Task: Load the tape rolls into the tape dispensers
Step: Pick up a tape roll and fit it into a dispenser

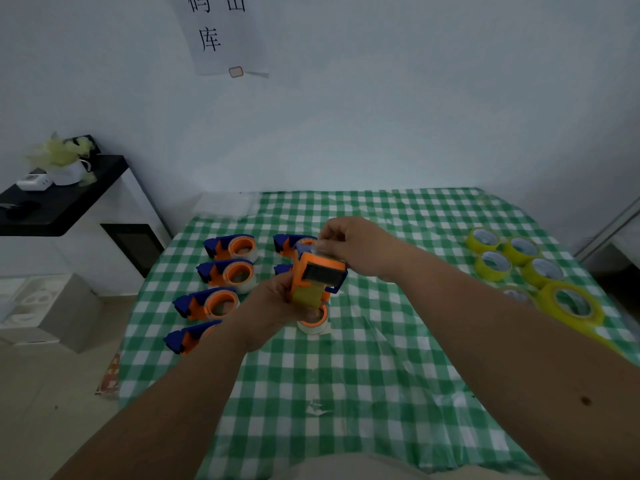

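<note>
Head view: white paper sign (221, 32) is hanging on the wall, black Chinese characters partly cropped; "库" is reading clearly at its lower end, "出" above it, a third character cut off at the top edge. No brand is legible on any tape or dispenser.

Left hand (273, 303) is gripping, fingers curled, an orange-and-blue tape dispenser (317, 275) held above the green checked tablecloth (346, 393); a yellow tape roll is sitting in the dispenser's lower end, right against the left fingers. Right hand (353, 245) is pinching at the dispenser's top end, thumb and fingers closed on what is looking like the clear tape end; too blurred to tell exactly.

Loaded dispensers (230, 271) are lying in a column to the left of the held one, more partly hidden behind it. A clear tape roll (313, 322) is lying flat on the cloth just under the left hand. Yellow tape rolls (519, 261) are clustering at the cloth's right edge, well apart from both hands.
</note>
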